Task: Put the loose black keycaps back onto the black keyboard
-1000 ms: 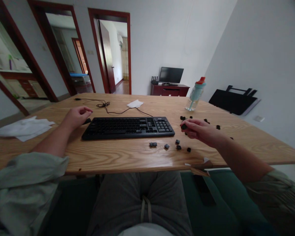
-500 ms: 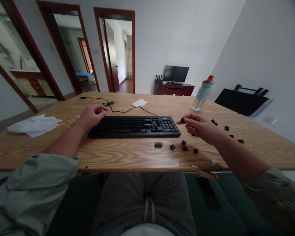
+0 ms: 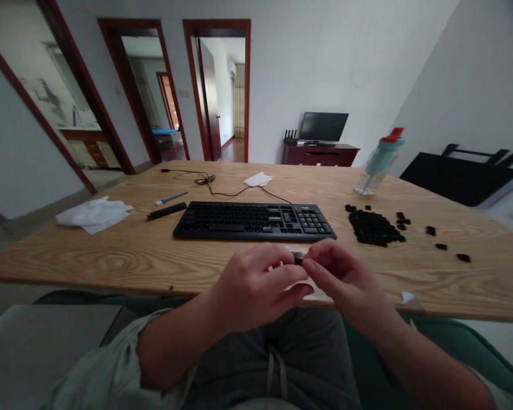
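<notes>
One keycap [image 3: 298, 258], pinched between left hand [image 3: 254, 285] and right hand [image 3: 346, 279]; keyboard [image 3: 248, 221] just beyond both. Apparent step: close two-handed handling; next move likely needs steady pinching.

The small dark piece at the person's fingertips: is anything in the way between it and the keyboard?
Nothing visible stands between the small dark piece and the keyboard just beyond it. The left hand and right hand have their fingertips at the piece; whatever lies directly beneath them is hidden.
</notes>
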### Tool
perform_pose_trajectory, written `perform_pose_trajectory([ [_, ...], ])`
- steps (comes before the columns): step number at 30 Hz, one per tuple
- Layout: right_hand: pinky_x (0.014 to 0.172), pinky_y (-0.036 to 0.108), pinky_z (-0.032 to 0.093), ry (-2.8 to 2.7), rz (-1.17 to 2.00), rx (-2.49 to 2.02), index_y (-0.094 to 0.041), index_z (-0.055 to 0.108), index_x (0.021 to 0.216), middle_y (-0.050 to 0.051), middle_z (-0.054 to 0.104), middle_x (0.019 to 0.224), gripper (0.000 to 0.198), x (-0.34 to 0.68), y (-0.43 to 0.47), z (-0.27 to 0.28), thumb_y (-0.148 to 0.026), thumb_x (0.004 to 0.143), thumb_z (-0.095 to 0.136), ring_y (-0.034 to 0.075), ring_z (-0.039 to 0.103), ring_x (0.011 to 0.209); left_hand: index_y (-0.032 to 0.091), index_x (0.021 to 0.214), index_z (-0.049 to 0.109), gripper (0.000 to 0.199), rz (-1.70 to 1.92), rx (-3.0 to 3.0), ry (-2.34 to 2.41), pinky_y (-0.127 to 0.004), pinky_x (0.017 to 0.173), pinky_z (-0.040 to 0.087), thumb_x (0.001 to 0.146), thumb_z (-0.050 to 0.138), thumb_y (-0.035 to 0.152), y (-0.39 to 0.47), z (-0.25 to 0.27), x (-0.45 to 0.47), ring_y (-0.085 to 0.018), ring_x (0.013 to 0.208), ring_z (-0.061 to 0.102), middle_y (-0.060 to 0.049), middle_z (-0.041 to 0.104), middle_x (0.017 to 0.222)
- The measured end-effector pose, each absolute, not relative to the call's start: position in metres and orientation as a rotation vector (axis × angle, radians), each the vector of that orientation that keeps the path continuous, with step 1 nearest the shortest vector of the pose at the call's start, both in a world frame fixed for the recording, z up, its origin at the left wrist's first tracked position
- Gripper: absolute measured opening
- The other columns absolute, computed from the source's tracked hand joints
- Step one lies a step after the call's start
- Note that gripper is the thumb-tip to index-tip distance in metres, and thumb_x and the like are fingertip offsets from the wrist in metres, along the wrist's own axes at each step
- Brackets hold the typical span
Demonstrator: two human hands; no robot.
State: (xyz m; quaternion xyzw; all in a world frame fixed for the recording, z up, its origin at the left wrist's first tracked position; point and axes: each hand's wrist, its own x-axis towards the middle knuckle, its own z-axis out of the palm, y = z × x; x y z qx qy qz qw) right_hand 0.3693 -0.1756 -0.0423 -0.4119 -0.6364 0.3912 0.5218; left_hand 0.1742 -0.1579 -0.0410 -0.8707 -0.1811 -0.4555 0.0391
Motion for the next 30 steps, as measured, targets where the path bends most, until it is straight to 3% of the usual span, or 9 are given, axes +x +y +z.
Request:
perform_pose_trajectory([
  [8,0.056,0.029,0.055,-1.381,1.077,-0.902,-0.025,0.068,0.082,0.004,0.068,0.074,0.025,0.325,-0.194,-0.086,-0.05,0.082,0.075,0.018,0.064,0.064,0.021,0.104,0.064,0.019,-1.354,-2.778,-0.625,-0.025,0.076,0.059,0.087,0.069,0.015,-0.178,-0.045,0.132,-0.015,0.087,0.071,-0.004,0.075,0.098],
  [12,0.073,0.037,0.06,-1.423,1.072,-0.878,-0.031,0.071,0.103,0.008,0.075,0.095,0.021,0.323,-0.207,-0.096,-0.045,0.087,0.07,0.025,0.07,0.085,0.022,0.103,0.065,0.019,-1.353,-2.719,-0.685,-0.025,0.073,0.059,0.087,0.07,0.015,-0.184,-0.048,0.109,-0.014,0.082,0.072,-0.004,0.077,0.094],
  [15,0.07,0.036,0.058,-1.595,1.145,-0.856,-0.032,0.071,0.105,0.008,0.075,0.095,0.021,0.332,-0.219,-0.107,-0.045,0.09,0.066,0.025,0.071,0.085,0.023,0.103,0.067,0.018,-1.314,-2.598,-0.827,-0.025,0.075,0.059,0.087,0.07,0.014,-0.179,-0.051,0.08,-0.014,0.084,0.073,-0.003,0.077,0.093],
  [18,0.069,0.035,0.056,-1.842,1.268,-0.904,-0.029,0.074,0.097,0.008,0.075,0.085,0.025,0.343,-0.228,-0.125,-0.049,0.091,0.062,0.023,0.069,0.079,0.024,0.103,0.07,0.013,-1.275,-2.469,-1.038,-0.025,0.078,0.059,0.09,0.07,0.022,-0.167,-0.053,0.043,-0.015,0.085,0.073,-0.002,0.078,0.094],
  [22,0.075,0.037,0.057,-1.861,1.344,-1.145,-0.023,0.076,0.095,0.009,0.075,0.087,0.039,0.356,-0.229,-0.167,-0.058,0.089,0.059,0.025,0.07,0.082,0.023,0.103,0.073,0.02,-1.246,-2.326,-1.444,-0.023,0.062,0.053,0.089,0.069,0.038,-0.148,-0.053,-0.001,-0.012,0.066,0.065,-0.002,0.077,0.095],
  [26,0.085,0.042,0.058,-1.735,1.146,-1.417,-0.023,0.076,0.095,0.009,0.077,0.096,0.043,0.382,-0.215,-0.227,-0.06,0.089,0.055,0.03,0.072,0.093,0.023,0.101,0.076,0.03,-1.2,-2.223,-1.691,-0.024,0.058,0.048,0.087,0.067,0.047,-0.132,-0.05,-0.024,-0.011,0.057,0.055,-0.003,0.075,0.093],
  [30,0.082,0.048,0.061,-1.715,0.739,-1.571,-0.024,0.077,0.095,0.01,0.078,0.096,0.038,0.425,-0.203,-0.296,-0.052,0.088,0.052,0.033,0.074,0.09,0.023,0.104,0.078,0.036,-1.083,-2.275,-1.875,-0.027,0.061,0.048,0.085,0.064,0.05,-0.112,-0.048,-0.029,-0.014,0.06,0.057,-0.004,0.076,0.091],
])
